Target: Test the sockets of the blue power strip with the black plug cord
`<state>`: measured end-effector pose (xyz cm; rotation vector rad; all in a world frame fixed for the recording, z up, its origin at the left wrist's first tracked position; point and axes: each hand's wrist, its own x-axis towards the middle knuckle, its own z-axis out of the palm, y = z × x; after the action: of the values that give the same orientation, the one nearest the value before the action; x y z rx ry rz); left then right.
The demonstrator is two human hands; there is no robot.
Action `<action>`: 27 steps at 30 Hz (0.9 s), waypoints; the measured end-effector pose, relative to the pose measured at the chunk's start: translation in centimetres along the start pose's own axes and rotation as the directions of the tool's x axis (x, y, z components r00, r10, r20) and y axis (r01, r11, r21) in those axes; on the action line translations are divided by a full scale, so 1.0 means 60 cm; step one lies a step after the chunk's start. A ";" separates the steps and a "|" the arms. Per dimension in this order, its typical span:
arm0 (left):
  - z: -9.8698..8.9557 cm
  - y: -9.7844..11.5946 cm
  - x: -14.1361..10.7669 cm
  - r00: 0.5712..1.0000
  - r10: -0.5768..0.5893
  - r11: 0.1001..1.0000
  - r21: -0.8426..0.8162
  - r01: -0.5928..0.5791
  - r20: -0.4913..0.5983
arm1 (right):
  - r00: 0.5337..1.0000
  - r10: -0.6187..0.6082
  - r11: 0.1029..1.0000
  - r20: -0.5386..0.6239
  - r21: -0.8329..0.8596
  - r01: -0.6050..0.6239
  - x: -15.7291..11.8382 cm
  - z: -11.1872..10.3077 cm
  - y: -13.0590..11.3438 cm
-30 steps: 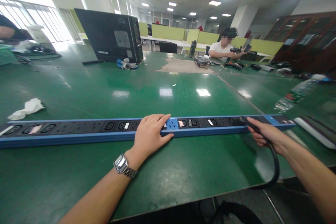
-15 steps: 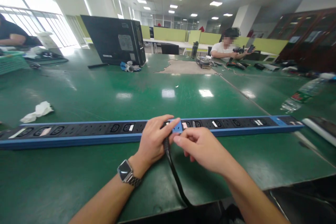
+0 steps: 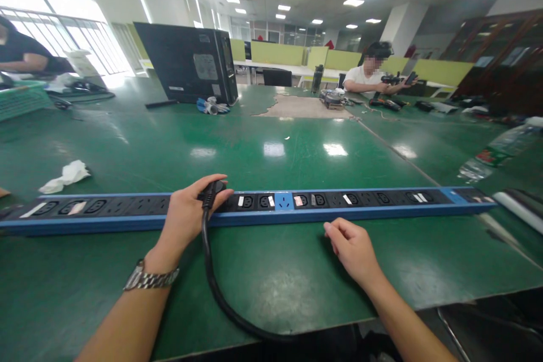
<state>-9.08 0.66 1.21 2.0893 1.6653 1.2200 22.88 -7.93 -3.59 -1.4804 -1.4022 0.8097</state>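
A long power strip with a blue frame and black sockets lies across the green table. My left hand is closed around a black power plug over the strip's left-middle part; whether its prongs sit in a socket is hidden. The plug's thick black cord curves down and right over the table's front edge. Apart from the strip, in front of its right half, my right hand hovers with fingers curled together and nothing visible in them. A blue socket block shows between the hands.
A crumpled tissue lies at the left. Farther back stand a black computer tower and a pair of gloves. At the right lies a plastic bottle. A person holds devices across the table; another person is at far left.
My left hand has moved left along the strip with the plug, away from the blue socket block. My right hand has drawn back to the right and down, off the strip.
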 end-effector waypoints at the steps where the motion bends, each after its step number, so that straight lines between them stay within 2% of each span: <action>1: -0.005 -0.004 0.000 0.999 0.007 1.000 -0.001 -0.007 0.053 | 1.000 0.000 1.000 -0.002 -0.001 0.000 0.001 0.000 -0.002; 4: -0.016 -0.009 0.000 0.980 0.056 0.998 -0.005 -0.056 0.189 | 1.000 -0.008 1.000 -0.012 -0.020 0.008 0.004 0.002 -0.004; 6: -0.017 -0.006 -0.001 0.966 0.105 0.994 -0.008 -0.106 0.238 | 1.000 -0.021 0.999 -0.012 -0.043 0.021 0.005 0.003 -0.003; 11: -0.011 -0.003 0.002 0.970 0.126 0.989 0.051 -0.139 0.209 | 0.999 -0.043 0.993 0.005 -0.110 0.043 0.003 0.006 0.001; 17: -0.018 -0.014 0.013 0.919 0.179 0.979 0.030 -0.202 0.350 | 0.999 -0.047 0.992 0.006 -0.113 0.048 0.005 0.005 0.002; 24: -0.018 -0.017 0.019 0.882 0.220 0.957 0.081 -0.277 0.416 | 0.999 -0.049 0.992 0.006 -0.117 0.050 0.006 0.007 0.002; 26: -0.022 -0.018 0.015 0.889 0.224 0.963 0.048 -0.265 0.399 | 0.999 -0.046 0.991 0.006 -0.122 0.046 0.007 0.008 0.002; 27: -0.024 -0.017 0.012 0.907 0.220 0.971 0.014 -0.241 0.360 | 0.999 -0.044 0.992 0.007 -0.122 0.044 0.007 0.009 0.001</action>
<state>-10.78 1.18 1.84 2.4224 1.3366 0.7865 22.49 -7.43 -3.81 -1.5352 -1.5047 0.7106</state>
